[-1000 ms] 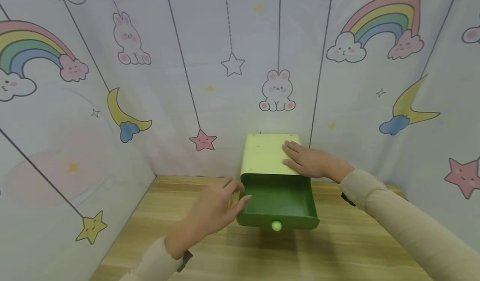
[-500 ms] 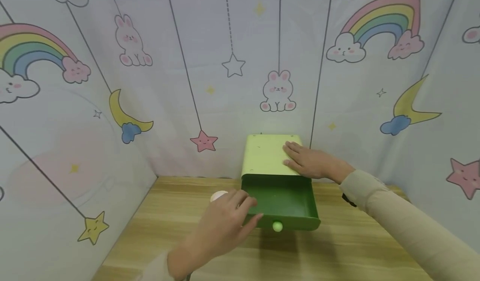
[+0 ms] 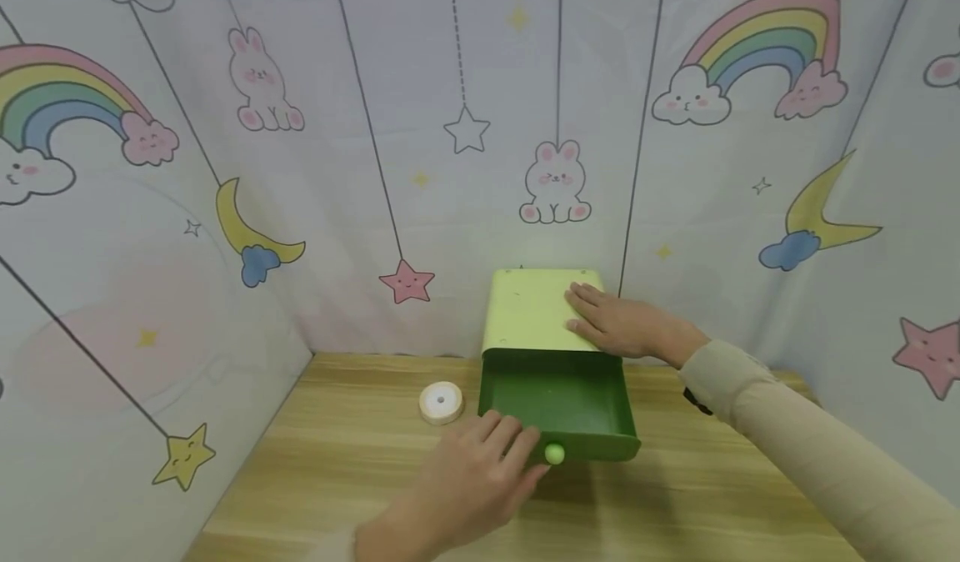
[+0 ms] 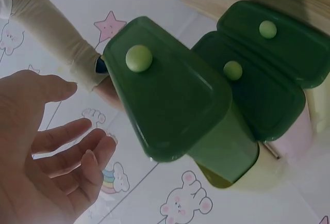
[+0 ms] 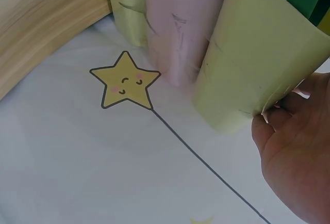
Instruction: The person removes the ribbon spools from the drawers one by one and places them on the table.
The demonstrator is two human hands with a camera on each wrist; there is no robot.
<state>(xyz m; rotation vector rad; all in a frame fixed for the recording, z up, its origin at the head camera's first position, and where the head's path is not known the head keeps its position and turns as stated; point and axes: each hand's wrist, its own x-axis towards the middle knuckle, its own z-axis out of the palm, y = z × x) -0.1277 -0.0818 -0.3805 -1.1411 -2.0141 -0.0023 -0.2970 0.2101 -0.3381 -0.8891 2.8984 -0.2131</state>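
The drawer unit (image 3: 525, 312) stands against the back wall, with a pale yellow top and its green top drawer (image 3: 558, 403) pulled out. Nothing shows inside the drawer's visible part. My left hand (image 3: 483, 479) is just in front of the drawer's left front corner, near the round light-green knob (image 3: 554, 454). In the left wrist view its fingers (image 4: 72, 152) are loosely bent, apart from the drawer front. My right hand (image 3: 622, 322) rests on the right side of the unit's top. A white-faced roll (image 3: 441, 402) with a small centre hole, like a ribbon spool, lies left of the drawer.
Below the open drawer, two lower drawers (image 4: 252, 84) are closed in the left wrist view. The unit's pink middle tier (image 5: 185, 28) shows in the right wrist view. A wood-grain table (image 3: 337, 462) lies underneath, enclosed by printed cloth walls (image 3: 465, 212).
My left hand has let go of the white roll on the table and moved right and toward me, to the drawer's front. The right hand stays on the unit's top.
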